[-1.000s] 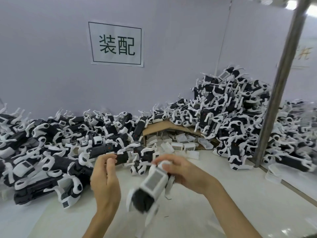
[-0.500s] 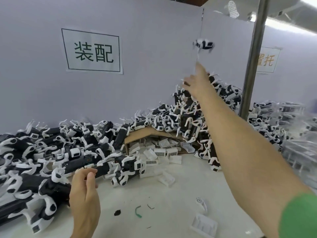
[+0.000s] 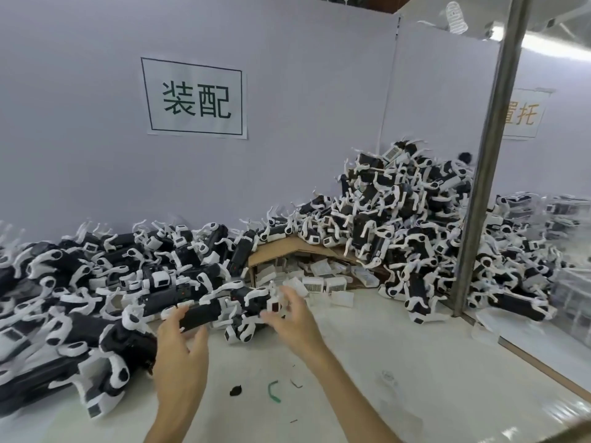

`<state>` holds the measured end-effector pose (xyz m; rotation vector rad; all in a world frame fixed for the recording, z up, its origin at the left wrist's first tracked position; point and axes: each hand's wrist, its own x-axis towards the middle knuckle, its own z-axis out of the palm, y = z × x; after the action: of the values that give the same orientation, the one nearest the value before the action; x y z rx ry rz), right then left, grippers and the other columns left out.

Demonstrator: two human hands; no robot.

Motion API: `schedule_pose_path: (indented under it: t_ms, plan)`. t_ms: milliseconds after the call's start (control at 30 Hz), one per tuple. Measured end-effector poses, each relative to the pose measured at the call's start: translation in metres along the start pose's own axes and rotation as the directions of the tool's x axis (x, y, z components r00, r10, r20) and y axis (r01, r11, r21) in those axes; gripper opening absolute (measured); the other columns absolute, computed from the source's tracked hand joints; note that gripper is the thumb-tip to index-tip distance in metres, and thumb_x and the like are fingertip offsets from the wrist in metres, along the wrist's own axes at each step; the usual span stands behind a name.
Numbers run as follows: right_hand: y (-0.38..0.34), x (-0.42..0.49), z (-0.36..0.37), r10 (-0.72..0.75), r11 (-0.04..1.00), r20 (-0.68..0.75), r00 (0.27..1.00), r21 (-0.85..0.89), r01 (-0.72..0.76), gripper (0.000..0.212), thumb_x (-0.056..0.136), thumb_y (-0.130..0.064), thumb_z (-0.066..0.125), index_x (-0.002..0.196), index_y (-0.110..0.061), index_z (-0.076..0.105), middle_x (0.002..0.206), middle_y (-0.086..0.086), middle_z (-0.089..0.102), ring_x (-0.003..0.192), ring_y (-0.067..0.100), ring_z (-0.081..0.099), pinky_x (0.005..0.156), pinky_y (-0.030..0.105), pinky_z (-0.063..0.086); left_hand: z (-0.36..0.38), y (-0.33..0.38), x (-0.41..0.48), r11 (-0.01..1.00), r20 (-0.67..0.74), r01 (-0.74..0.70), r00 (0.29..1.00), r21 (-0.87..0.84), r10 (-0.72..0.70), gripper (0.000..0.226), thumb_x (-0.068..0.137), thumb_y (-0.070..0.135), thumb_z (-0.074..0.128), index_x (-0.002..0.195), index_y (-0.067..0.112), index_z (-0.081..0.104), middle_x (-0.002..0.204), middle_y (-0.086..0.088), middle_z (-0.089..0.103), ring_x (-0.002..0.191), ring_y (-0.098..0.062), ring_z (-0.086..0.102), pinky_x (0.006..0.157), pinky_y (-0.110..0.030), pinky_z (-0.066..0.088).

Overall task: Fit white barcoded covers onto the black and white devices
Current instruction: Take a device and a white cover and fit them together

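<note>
A person's left hand (image 3: 180, 356) and right hand (image 3: 295, 321) were both held open, fingers spread wide and gripping nothing, above a white worktable (image 3: 383, 362). A black and white device (image 3: 204, 314) lay just beyond the left fingertips, at the near edge of a low pile of devices (image 3: 80, 282) that stretched away to the left of that hand; whether the fingers touched it could not be told. The right hand, blurred, hung just in front of more devices at the pile's edge. Beyond the right hand, white barcoded covers (image 3: 323, 282) spilled from a cardboard box (image 3: 287, 251) lying on its side. Farther off, beyond and to the right of that hand, a taller heap of devices (image 3: 393, 225) rose against the wall beside a metal pole (image 3: 486, 187). A green scrap (image 3: 273, 391) and a black scrap (image 3: 236, 391) lay on the table between the forearms. A printed sign (image 3: 195, 97) hung on the wall beyond the left hand.
</note>
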<state>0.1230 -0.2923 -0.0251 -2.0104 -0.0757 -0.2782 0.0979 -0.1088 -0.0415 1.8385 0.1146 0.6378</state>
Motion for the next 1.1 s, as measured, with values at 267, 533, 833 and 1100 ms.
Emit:
schedule_pose_path:
  t_ms: [267, 533, 833, 1100]
  plan:
    - [0.019, -0.016, 0.025, -0.174, 0.984, -0.139, 0.975, -0.054, 0.168, 0.035, 0.084, -0.038, 0.076, 0.111, -0.039, 0.052, 0.115, -0.024, 0.052, 0.104, -0.012, 0.05, 0.081, 0.007, 0.041, 0.006, 0.0, -0.011, 0.998, 0.344, 0.032, 0.939, -0.062, -0.009, 0.052, 0.1, 0.019, 0.06, 0.146, 0.031, 0.04, 0.135, 0.013, 0.051, 0.093, 0.001, 0.06, 0.08, -0.027, 0.045]
    - [0.021, -0.021, 0.027, -0.226, 0.968, -0.012, 0.974, -0.116, 0.223, 0.046, 0.079, -0.028, 0.082, 0.11, -0.041, 0.05, 0.112, -0.023, 0.051, 0.097, -0.01, 0.054, 0.078, 0.004, 0.041, 0.006, 0.002, -0.016, 0.987, 0.49, -0.031, 0.865, -0.157, 0.105, 0.031, 0.095, 0.002, 0.058, 0.113, 0.027, 0.062, 0.113, 0.006, 0.068, 0.088, -0.009, 0.069, 0.074, -0.018, 0.051]
    - [0.009, -0.022, 0.019, -0.155, 0.971, -0.294, 0.943, 0.131, 0.2, 0.032, 0.086, -0.012, 0.075, 0.098, -0.04, 0.063, 0.094, -0.016, 0.068, 0.083, -0.002, 0.065, 0.069, 0.011, 0.049, 0.011, -0.006, -0.016, 0.967, 0.483, -0.252, 0.842, -0.039, 0.239, 0.069, 0.093, -0.013, 0.04, 0.135, 0.041, 0.033, 0.139, 0.015, 0.048, 0.113, -0.001, 0.062, 0.085, -0.014, 0.048]
    - [0.005, -0.025, 0.015, -0.203, 0.94, -0.457, 0.866, 0.157, 0.303, 0.023, 0.089, -0.007, 0.071, 0.104, -0.024, 0.072, 0.101, -0.016, 0.071, 0.09, 0.004, 0.068, 0.076, 0.016, 0.054, 0.017, -0.016, -0.018, 0.88, 0.546, -0.448, 0.783, 0.161, 0.299, 0.094, 0.091, 0.006, 0.062, 0.159, 0.039, 0.006, 0.163, 0.03, 0.0, 0.127, -0.005, 0.049, 0.098, -0.026, 0.047]
